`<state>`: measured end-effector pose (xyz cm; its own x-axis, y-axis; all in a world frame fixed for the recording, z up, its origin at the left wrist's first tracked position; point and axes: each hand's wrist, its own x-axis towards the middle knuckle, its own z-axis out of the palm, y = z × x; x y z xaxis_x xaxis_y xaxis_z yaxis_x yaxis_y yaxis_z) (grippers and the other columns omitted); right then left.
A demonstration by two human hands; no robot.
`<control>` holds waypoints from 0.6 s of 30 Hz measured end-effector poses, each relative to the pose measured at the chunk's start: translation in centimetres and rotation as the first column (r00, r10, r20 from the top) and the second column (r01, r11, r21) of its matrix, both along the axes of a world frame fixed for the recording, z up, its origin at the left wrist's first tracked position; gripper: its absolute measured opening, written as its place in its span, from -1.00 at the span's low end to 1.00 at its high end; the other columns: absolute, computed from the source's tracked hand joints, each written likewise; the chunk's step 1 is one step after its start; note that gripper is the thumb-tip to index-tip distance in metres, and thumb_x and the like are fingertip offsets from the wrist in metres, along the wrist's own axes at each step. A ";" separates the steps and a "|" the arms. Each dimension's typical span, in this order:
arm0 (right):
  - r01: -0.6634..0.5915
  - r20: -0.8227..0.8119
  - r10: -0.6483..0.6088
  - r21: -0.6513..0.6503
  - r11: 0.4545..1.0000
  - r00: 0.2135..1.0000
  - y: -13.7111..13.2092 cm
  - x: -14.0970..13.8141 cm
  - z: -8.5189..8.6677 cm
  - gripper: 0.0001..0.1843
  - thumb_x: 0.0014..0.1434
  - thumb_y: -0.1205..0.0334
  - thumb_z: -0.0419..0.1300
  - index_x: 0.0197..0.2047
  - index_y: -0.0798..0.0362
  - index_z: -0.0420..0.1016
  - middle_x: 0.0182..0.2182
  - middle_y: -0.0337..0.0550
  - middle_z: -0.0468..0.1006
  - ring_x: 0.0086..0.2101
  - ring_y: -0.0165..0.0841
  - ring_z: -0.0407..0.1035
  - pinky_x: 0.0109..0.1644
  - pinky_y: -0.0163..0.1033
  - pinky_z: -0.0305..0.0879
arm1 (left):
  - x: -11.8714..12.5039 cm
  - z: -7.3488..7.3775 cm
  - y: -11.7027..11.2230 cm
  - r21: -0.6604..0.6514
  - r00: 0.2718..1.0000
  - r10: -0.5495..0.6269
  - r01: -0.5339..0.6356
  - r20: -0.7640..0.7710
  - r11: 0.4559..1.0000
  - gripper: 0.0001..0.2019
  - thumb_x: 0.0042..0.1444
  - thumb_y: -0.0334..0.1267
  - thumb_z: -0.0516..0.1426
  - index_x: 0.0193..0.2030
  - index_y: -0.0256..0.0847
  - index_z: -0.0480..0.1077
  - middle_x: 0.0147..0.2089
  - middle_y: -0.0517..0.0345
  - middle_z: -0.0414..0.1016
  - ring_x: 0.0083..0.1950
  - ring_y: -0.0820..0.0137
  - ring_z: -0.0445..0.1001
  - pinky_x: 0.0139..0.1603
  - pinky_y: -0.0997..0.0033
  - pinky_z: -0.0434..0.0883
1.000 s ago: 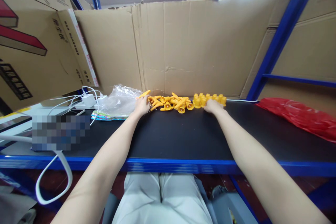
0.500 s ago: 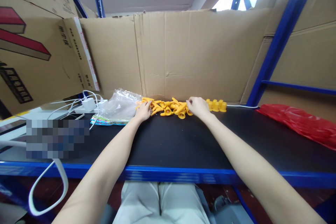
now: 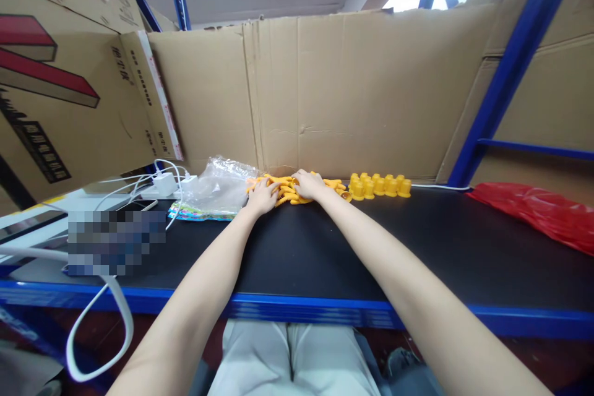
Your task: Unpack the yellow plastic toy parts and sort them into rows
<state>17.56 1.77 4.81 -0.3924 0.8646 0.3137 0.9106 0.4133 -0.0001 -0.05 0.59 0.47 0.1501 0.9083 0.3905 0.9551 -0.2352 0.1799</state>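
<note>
A loose pile of yellow plastic pieces, with stems and flared cup-like ends, lies against the cardboard at the back of the black surface. My left hand rests on the left end of the pile, its fingers stretched over the pieces. Near the middle, my right hand has its thumb and fingers bent around a yellow piece, partly hidden by the hand. To the right of the pile, several yellow cup-shaped pieces stand upright in close rows.
A clear plastic bag lies left of the pile, near white chargers and cables. A red plastic bag is at the right. Cardboard walls the back; a blue rail edges the front.
My right hand has moved left from beside the upright pieces into the pile, uncovering more of their rows. My left hand stays on the pile's left end. The view has shifted slightly.
</note>
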 end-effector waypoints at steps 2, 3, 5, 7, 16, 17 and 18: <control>0.058 0.000 -0.058 -0.060 0.997 0.998 0.6 -0.5 0.0 -0.64 0.22 0.27 0.01 0.07 0.03 0.38 0.09 0.00 0.41 0.01 -0.17 0.36 0.05 -0.08 0.20 | 0.2 0.1 -0.3 -0.016 0.999 -0.034 0.033 -0.035 0.999 -0.62 0.25 -0.08 -0.12 0.10 0.03 0.37 0.35 0.04 0.08 0.35 0.12 0.05 0.27 -0.12 0.07; 0.079 0.000 -0.079 -0.077 0.994 0.997 0.7 -0.7 0.1 -0.65 0.22 0.29 0.01 0.06 0.05 0.39 0.06 0.01 0.44 0.00 -0.17 0.37 0.04 -0.10 0.21 | 0.4 0.1 -0.5 -0.022 0.998 -0.045 0.044 -0.046 0.999 -0.63 0.25 -0.08 -0.12 0.06 0.02 0.40 0.34 0.04 0.09 0.35 0.12 0.06 0.26 -0.12 0.08; 0.100 0.000 -0.101 -0.082 0.992 0.995 0.8 -1.0 0.2 -0.66 0.20 0.32 0.03 0.04 0.08 0.39 0.02 0.04 0.47 -0.01 -0.16 0.38 0.02 -0.10 0.22 | 0.6 0.1 -0.7 -0.033 0.997 -0.054 0.052 -0.053 0.998 -0.62 0.25 -0.08 -0.13 0.05 -0.03 0.40 0.33 0.02 0.12 0.34 0.12 0.07 0.25 -0.11 0.10; 0.112 -0.004 -0.112 -0.064 0.992 0.994 0.8 -0.9 0.3 -0.67 0.18 0.36 0.05 0.02 0.10 0.38 0.01 0.08 0.47 -0.01 -0.14 0.38 0.02 -0.09 0.22 | 0.7 0.1 -0.8 -0.050 0.998 -0.044 0.041 -0.045 0.998 -0.59 0.26 -0.07 -0.14 0.09 -0.09 0.36 0.33 -0.04 0.11 0.34 0.10 0.07 0.25 -0.10 0.11; 0.037 -0.530 0.065 0.181 0.983 0.845 0.3 2.7 1.7 -0.78 0.14 0.43 0.03 -0.15 0.10 0.37 -0.08 0.02 0.45 -0.06 -0.26 0.34 0.02 -0.13 0.24 | 1.3 1.2 -1.6 0.103 0.997 -0.072 0.070 0.016 0.992 -0.57 0.23 -0.18 -0.08 0.22 -0.18 0.22 0.36 -0.11 0.08 0.36 0.14 0.04 0.31 -0.09 0.01; 0.016 -0.594 0.108 0.201 0.979 0.797 -0.1 3.2 1.9 -0.80 0.13 0.42 0.03 -0.17 0.09 0.37 -0.09 0.00 0.45 -0.07 -0.27 0.34 0.03 -0.12 0.24 | 1.5 1.4 -1.8 0.153 0.995 -0.100 0.096 0.020 0.984 -0.54 0.23 -0.18 -0.07 0.26 -0.16 0.17 0.35 -0.11 0.08 0.36 0.15 0.04 0.30 -0.07 0.03; -0.011 -0.653 0.144 0.203 0.979 0.743 -0.6 3.7 2.1 -0.81 0.12 0.40 0.04 -0.17 0.09 0.37 -0.10 -0.01 0.45 -0.08 -0.27 0.34 0.03 -0.11 0.25 | 1.6 1.7 -2.1 0.198 0.991 -0.131 0.125 0.018 0.972 -0.52 0.23 -0.18 -0.06 0.29 -0.14 0.12 0.35 -0.10 0.08 0.36 0.15 0.05 0.29 -0.06 0.05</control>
<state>21.25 1.15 6.88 -0.0913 0.7451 0.6607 0.6722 0.5356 -0.5111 1.59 -1.54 2.17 0.2452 0.7875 0.5654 0.9095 -0.3889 0.1473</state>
